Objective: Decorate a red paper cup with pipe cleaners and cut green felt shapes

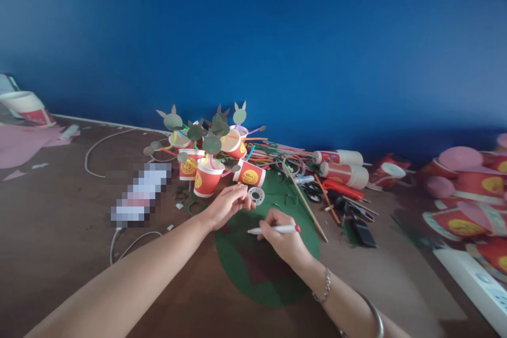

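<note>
My left hand [233, 202] is over the far part of a round green sheet [273, 296], its fingers bent. Its thumb and fingertips close on the left edge of a white ring [256, 196], which looks like a tape roll. In my right hand [283, 232] is a white marker pen [283, 229] with a red end. The pen lies nearly level above the sheet, tip pointing left; whether it touches the sheet I cannot tell. Just behind my left hand, a red paper cup [249, 173] lies on its side. A red cup [208, 177] with a green rabbit-eared paper figure stands left of it.
Several more cups with paper figures stand behind. A blurred-out phone-like object [141, 195] with a white cable lies left. Right of the sheet are a wooden stick [307, 203], a red tool [343, 189], stacked cups [344, 175] and a white power strip [471, 282]. A blue wall rises behind.
</note>
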Available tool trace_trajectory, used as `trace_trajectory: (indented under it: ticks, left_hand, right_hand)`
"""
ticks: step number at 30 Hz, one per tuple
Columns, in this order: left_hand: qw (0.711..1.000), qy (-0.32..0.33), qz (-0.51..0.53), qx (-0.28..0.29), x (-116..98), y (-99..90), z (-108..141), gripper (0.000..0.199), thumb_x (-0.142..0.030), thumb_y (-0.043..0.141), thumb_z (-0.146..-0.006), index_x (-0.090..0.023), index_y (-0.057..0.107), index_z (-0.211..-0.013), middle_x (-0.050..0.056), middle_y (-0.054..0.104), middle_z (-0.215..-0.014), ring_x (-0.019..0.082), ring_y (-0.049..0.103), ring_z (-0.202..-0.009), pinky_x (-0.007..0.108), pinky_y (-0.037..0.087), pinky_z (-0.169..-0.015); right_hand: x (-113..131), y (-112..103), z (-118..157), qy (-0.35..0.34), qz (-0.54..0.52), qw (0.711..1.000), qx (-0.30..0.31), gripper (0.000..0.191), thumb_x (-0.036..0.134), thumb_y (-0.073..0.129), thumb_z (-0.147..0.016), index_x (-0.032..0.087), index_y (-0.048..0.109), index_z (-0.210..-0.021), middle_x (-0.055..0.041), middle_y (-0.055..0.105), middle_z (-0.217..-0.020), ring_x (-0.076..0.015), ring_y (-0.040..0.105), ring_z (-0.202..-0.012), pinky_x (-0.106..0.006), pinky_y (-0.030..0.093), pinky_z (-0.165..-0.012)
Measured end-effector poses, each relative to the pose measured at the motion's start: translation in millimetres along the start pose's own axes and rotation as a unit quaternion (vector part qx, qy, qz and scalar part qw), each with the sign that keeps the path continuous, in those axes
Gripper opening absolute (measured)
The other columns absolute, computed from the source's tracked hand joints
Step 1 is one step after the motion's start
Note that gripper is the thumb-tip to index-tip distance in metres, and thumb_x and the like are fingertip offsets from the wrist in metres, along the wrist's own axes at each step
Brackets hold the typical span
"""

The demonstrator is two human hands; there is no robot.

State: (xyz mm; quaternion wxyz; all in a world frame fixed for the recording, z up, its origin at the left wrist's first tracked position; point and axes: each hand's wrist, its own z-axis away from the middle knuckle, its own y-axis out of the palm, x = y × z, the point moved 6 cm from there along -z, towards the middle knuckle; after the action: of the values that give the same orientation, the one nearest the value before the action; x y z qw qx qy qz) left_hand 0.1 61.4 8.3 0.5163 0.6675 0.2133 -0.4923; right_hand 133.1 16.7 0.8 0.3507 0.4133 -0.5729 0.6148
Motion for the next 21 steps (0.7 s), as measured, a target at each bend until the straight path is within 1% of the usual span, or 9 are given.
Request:
trace_trajectory:
  ticks: [5,12,17,21]
  left_hand:
    - [1.0,0.001,0.0,0.001,-0.3,0.3,0.0,0.032,-0.036,0.054,-0.083,-0.016,0.049,-0.058,0.001,0.055,-0.056,0.017,0.059,-0.071,0.03,0.042,-0.081]
    - [1.0,0.004,-0.002,0.002,-0.9,0.7,0.1,0.031,-0.036,0.055,-0.082,-0.015,0.051,-0.059,0.001,0.055,-0.057,0.017,0.059,-0.071,0.031,0.042,-0.081]
    - [1.0,0.001,0.005,-0.002,-0.6,0.5,0.4,0.031,-0.036,0.056,-0.081,-0.016,0.049,-0.058,0.001,0.055,-0.057,0.017,0.059,-0.07,0.031,0.042,-0.08]
    - [1.0,0.002,0.005,0.001,-0.4,0.5,0.6,0.031,-0.036,0.056,-0.081,-0.016,0.049,-0.058,0.001,0.056,-0.057,0.017,0.059,-0.071,0.03,0.042,-0.08]
  right_hand:
    - [7.9,1.2,2.3,-0.014,0.055,0.998,0.009,0.021,0.02,0.054,-0.072,0.019,0.047,-0.053,0.0006,0.063,-0.051,-0.0113,0.052,-0.048,-0.021,0.036,-0.048]
    - [7.8,0.7,3.0,-0.026,0.079,0.997,-0.003,0.02,0.02,0.053,-0.072,0.019,0.048,-0.053,0.0016,0.06,-0.05,-0.0111,0.05,-0.049,-0.021,0.034,-0.048]
    - [8.3,0.5,2.5,-0.02,0.074,0.997,-0.002,0.02,0.017,0.052,-0.07,0.019,0.047,-0.051,0.0022,0.058,-0.048,-0.0105,0.047,-0.047,-0.021,0.033,-0.046]
    - [9.4,1.0,2.7,-0.015,0.062,0.998,0.006,0.021,0.016,0.052,-0.07,0.019,0.046,-0.05,0.0019,0.058,-0.048,-0.0108,0.049,-0.047,-0.021,0.034,-0.046]
